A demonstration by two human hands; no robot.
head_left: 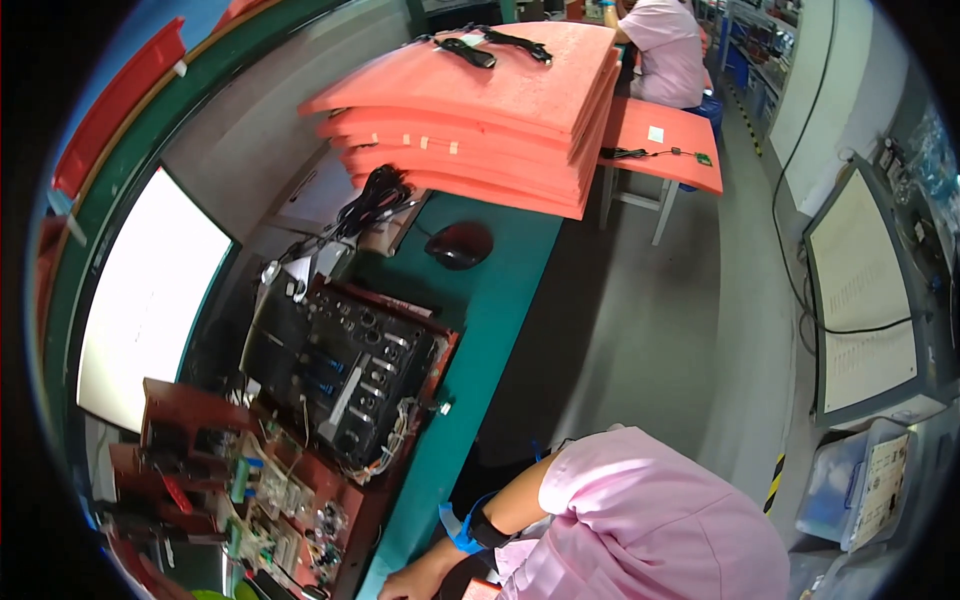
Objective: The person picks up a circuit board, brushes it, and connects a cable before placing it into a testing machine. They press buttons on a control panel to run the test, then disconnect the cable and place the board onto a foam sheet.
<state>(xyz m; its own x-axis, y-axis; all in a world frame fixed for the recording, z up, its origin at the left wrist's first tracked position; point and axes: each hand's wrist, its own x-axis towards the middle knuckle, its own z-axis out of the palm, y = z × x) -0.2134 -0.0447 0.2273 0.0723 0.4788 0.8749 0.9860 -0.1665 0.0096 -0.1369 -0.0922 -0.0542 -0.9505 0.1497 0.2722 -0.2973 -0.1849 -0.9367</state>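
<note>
My right arm, in a pink short sleeve, comes in from the lower edge with a blue wrist strap [459, 527] and a black band. My right hand [412, 580] rests at the near end of the green bench top [500, 300]. The lower edge of the picture cuts off its fingers, so what they hold, if anything, is hidden. A small orange piece [481, 590] shows beside the forearm. Left of the hand is a dark red fixture board [350, 530] crowded with circuit parts and wires. Out of view is my left hand.
Beyond the board stand a black test unit [350, 370], a mouse [459, 245] and a lit monitor [150, 300]. Orange foam sheets [470, 110] are stacked high, with black cables on top. Another person [665, 50] sits farther off. A second screen [865, 290] and plastic bins [850, 480] line the right.
</note>
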